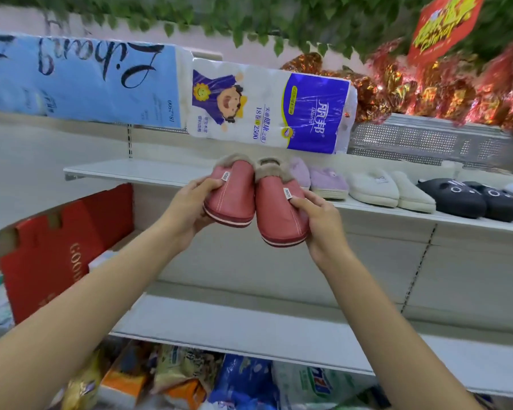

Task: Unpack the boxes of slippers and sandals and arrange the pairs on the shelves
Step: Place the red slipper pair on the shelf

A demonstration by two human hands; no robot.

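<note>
Holding a pink slipper in each hand, left hand [190, 208] gripping the left slipper [231, 196] and right hand [317, 223] the right slipper [280, 214], just in front of the white shelf [137, 170]. Could easily bump the purple slippers [328, 182] sitting right beside that gap. Red box [57, 247] open down left, toilet paper pack [267, 108] overhead.

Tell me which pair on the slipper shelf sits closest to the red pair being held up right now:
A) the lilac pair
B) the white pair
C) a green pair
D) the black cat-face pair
A: the lilac pair sits on the shelf right beside the red pair, which the left hand and right hand hold; white pair and black pair lie farther right.
</note>
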